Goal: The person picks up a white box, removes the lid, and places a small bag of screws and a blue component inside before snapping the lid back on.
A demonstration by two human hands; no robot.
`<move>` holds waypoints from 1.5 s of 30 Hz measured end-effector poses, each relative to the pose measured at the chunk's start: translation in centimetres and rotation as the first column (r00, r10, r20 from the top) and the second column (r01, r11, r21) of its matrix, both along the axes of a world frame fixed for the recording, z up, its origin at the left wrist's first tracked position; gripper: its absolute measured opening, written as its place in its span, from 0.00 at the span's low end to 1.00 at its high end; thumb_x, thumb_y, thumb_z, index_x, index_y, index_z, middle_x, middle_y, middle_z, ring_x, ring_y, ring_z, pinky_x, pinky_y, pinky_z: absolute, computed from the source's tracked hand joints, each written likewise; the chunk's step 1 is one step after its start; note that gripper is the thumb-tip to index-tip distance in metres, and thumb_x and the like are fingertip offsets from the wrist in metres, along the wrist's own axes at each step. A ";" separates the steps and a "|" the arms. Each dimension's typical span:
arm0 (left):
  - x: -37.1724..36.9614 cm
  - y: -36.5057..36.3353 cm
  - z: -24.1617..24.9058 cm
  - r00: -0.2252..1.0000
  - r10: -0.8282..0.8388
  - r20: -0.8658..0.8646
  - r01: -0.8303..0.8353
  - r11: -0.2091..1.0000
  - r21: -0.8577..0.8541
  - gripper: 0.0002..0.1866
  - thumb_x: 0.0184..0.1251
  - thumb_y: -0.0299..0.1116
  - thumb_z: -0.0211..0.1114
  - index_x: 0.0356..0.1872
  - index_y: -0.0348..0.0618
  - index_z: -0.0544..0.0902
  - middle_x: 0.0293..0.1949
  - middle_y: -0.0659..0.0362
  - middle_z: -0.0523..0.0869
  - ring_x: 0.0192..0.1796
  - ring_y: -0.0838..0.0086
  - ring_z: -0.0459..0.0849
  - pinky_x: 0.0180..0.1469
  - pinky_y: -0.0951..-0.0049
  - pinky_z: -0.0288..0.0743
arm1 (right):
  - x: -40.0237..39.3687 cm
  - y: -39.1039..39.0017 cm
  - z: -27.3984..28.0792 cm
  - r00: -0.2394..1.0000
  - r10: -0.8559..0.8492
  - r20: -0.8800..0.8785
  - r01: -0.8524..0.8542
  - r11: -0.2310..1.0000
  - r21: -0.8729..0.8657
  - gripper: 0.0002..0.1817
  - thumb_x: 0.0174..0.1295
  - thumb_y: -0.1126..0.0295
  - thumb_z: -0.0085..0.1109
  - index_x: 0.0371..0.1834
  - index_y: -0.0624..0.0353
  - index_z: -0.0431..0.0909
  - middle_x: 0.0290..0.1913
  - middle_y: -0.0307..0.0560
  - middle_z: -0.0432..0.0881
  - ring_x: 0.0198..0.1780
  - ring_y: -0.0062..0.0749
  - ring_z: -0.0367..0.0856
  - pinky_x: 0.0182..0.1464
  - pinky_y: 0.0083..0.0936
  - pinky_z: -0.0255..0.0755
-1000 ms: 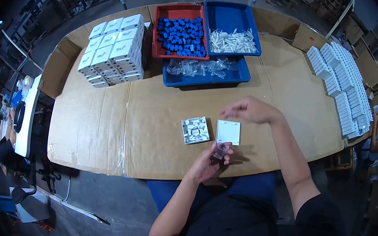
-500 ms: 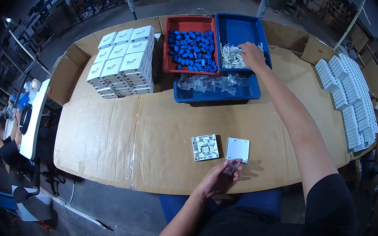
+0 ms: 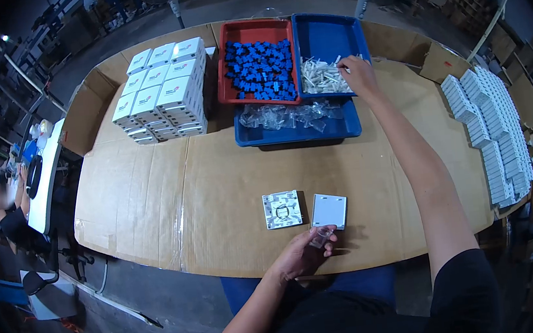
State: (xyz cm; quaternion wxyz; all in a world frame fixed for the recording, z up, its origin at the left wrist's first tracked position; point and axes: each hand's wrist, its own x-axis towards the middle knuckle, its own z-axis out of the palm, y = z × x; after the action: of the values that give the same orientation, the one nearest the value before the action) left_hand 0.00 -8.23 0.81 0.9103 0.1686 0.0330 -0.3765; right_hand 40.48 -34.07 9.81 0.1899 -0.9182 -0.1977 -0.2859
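Observation:
My left hand (image 3: pixel 303 253) is closed on a small clear plastic bag (image 3: pixel 321 236) close to the table's front edge. Just beyond it lies a flat white square cover (image 3: pixel 329 210), partly behind the fingertips. To its left rests a square white box with a grey pattern (image 3: pixel 282 210) and a dark ring on its face. My right hand (image 3: pixel 358 75) reaches into the far blue tray (image 3: pixel 328 30), fingers pinched over a pile of small white stick-shaped parts (image 3: pixel 322 76). What sits between those fingertips is too small to make out.
A red tray (image 3: pixel 222 86) holds blue parts (image 3: pixel 259 69). Clear plastic bags (image 3: pixel 293 115) lie in a nearer blue tray (image 3: pixel 299 135). White boxes (image 3: pixel 161 90) are stacked at left, white units (image 3: pixel 490 133) at right. Cardboard walls edge the table. Another person (image 3: pixel 15 215) sits far left.
My right hand has drawn its fingers into a pinch and lifted slightly off the white parts. My left hand keeps its hold on the clear bag. The whole view has shifted slightly.

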 end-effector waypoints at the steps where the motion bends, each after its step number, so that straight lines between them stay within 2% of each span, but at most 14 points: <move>1: -0.1 0.1 0.2 0.997 -0.007 0.081 -0.001 0.996 0.087 0.26 0.84 0.47 0.57 0.68 0.36 0.79 0.55 0.57 0.86 0.49 0.74 0.82 0.57 0.72 0.76 | -0.1 -0.5 -0.2 0.998 -0.005 -0.059 0.013 0.990 0.139 0.07 0.66 0.70 0.68 0.44 0.57 0.88 0.40 0.40 0.89 0.43 0.34 0.87 0.47 0.32 0.77; 4: -0.3 0.6 2.3 0.921 -0.093 0.378 -0.049 0.935 0.351 0.26 0.83 0.46 0.60 0.68 0.34 0.80 0.55 0.56 0.87 0.53 0.72 0.84 0.61 0.71 0.76 | -2.7 -1.4 0.5 0.971 0.202 -0.126 -0.065 0.734 0.677 0.09 0.68 0.70 0.70 0.46 0.62 0.88 0.40 0.39 0.90 0.38 0.26 0.86 0.40 0.23 0.77; 5: -0.7 0.6 4.0 0.856 -0.157 0.493 -0.086 0.896 0.435 0.26 0.83 0.45 0.61 0.68 0.33 0.80 0.55 0.56 0.88 0.55 0.72 0.85 0.62 0.71 0.76 | -5.2 -2.0 1.8 0.929 0.227 -0.294 0.082 0.646 0.759 0.11 0.70 0.69 0.71 0.48 0.64 0.87 0.43 0.40 0.89 0.39 0.19 0.83 0.42 0.19 0.75; 6: -1.2 0.7 5.8 0.774 -0.229 0.590 -0.135 0.851 0.508 0.26 0.82 0.45 0.62 0.68 0.33 0.80 0.55 0.55 0.88 0.57 0.71 0.86 0.64 0.71 0.76 | -8.3 -1.9 3.4 0.912 0.299 -0.281 0.091 0.520 0.849 0.11 0.70 0.69 0.71 0.50 0.63 0.87 0.44 0.40 0.89 0.39 0.19 0.83 0.42 0.19 0.75; 8: -1.8 1.0 7.1 0.825 -0.171 0.538 -0.043 0.931 0.362 0.24 0.81 0.43 0.64 0.66 0.33 0.82 0.52 0.52 0.90 0.58 0.68 0.87 0.66 0.69 0.76 | -13.4 -1.6 5.4 0.874 0.438 -0.212 0.118 0.230 0.966 0.12 0.70 0.70 0.70 0.52 0.62 0.86 0.45 0.41 0.89 0.39 0.20 0.82 0.43 0.20 0.76; 10: -2.1 0.8 7.0 0.863 -0.059 0.502 -0.057 0.976 0.212 0.24 0.81 0.43 0.64 0.65 0.33 0.82 0.50 0.51 0.90 0.55 0.68 0.88 0.65 0.68 0.77 | -17.2 -1.9 5.8 0.848 0.505 -0.159 0.095 0.150 0.984 0.12 0.71 0.70 0.69 0.54 0.62 0.85 0.46 0.42 0.89 0.39 0.19 0.82 0.44 0.20 0.76; 15: -1.1 -1.7 9.1 0.921 0.138 0.364 -0.279 0.886 0.369 0.27 0.84 0.48 0.56 0.62 0.28 0.81 0.45 0.51 0.88 0.48 0.67 0.86 0.56 0.68 0.78 | -24.3 -1.5 7.1 0.838 0.543 -0.052 0.039 0.037 0.999 0.10 0.72 0.72 0.66 0.53 0.62 0.85 0.44 0.43 0.87 0.37 0.22 0.80 0.44 0.24 0.76; 18: 2.1 -3.0 10.9 0.927 0.313 0.207 -0.362 0.892 0.271 0.31 0.87 0.51 0.48 0.66 0.28 0.78 0.47 0.51 0.89 0.45 0.69 0.87 0.54 0.68 0.81 | -26.2 -0.2 7.3 0.836 0.510 0.203 -0.100 -0.221 0.970 0.09 0.72 0.75 0.62 0.51 0.63 0.84 0.40 0.42 0.84 0.36 0.24 0.78 0.43 0.25 0.74; 22: 4.1 -3.2 16.1 0.901 0.317 0.296 -0.374 0.914 0.161 0.31 0.86 0.53 0.50 0.68 0.33 0.78 0.47 0.56 0.90 0.43 0.72 0.86 0.53 0.69 0.79 | -29.2 2.7 9.1 0.847 0.435 0.304 -0.148 -0.357 0.922 0.09 0.72 0.76 0.57 0.50 0.66 0.82 0.37 0.43 0.81 0.36 0.25 0.75 0.43 0.28 0.72; 23: 3.7 -3.1 16.2 0.896 0.321 0.306 -0.376 0.916 0.141 0.31 0.86 0.54 0.50 0.68 0.34 0.78 0.48 0.56 0.90 0.43 0.72 0.86 0.53 0.68 0.79 | -29.8 3.3 9.4 0.855 0.442 0.271 -0.136 -0.312 0.940 0.09 0.71 0.76 0.60 0.52 0.67 0.82 0.37 0.42 0.82 0.36 0.23 0.76 0.42 0.25 0.72; 26: 2.9 -2.7 16.7 0.886 0.332 0.325 -0.384 0.917 0.108 0.31 0.85 0.54 0.52 0.69 0.35 0.77 0.49 0.57 0.89 0.43 0.72 0.86 0.53 0.68 0.79 | -31.9 3.8 10.0 0.869 0.487 0.091 -0.133 0.052 0.990 0.11 0.70 0.77 0.63 0.53 0.68 0.82 0.39 0.42 0.83 0.36 0.20 0.76 0.42 0.22 0.72; 34: 0.8 -1.7 15.8 0.918 0.265 0.295 -0.323 0.931 0.169 0.29 0.85 0.52 0.55 0.68 0.35 0.78 0.53 0.54 0.89 0.49 0.67 0.89 0.55 0.65 0.83 | -36.0 3.3 10.9 0.827 0.540 -0.158 -0.211 0.559 0.802 0.05 0.65 0.80 0.72 0.42 0.66 0.88 0.39 0.40 0.88 0.39 0.16 0.82 0.44 0.18 0.75; 40: -0.4 -1.2 15.8 0.945 0.163 0.282 -0.241 0.932 0.271 0.27 0.83 0.51 0.59 0.62 0.35 0.83 0.52 0.52 0.91 0.51 0.62 0.91 0.57 0.58 0.85 | -36.9 3.4 11.5 0.724 0.627 -0.289 -0.286 0.653 0.701 0.07 0.60 0.82 0.72 0.41 0.64 0.89 0.36 0.40 0.89 0.34 0.18 0.81 0.39 0.19 0.73; 45: -0.4 -0.9 14.7 0.962 0.116 0.248 -0.192 0.931 0.309 0.21 0.80 0.46 0.65 0.56 0.37 0.87 0.50 0.53 0.92 0.53 0.61 0.92 0.59 0.56 0.84 | -36.5 4.1 10.4 0.619 0.707 -0.342 -0.315 0.623 0.717 0.07 0.59 0.81 0.72 0.40 0.63 0.89 0.33 0.39 0.88 0.31 0.18 0.79 0.36 0.19 0.71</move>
State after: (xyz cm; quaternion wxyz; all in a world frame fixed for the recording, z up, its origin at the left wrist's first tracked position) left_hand -0.39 -9.11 15.50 0.8938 0.3573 0.0053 -0.2710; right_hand 3.93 -30.02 20.23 0.5952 -0.7459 -0.2958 0.0433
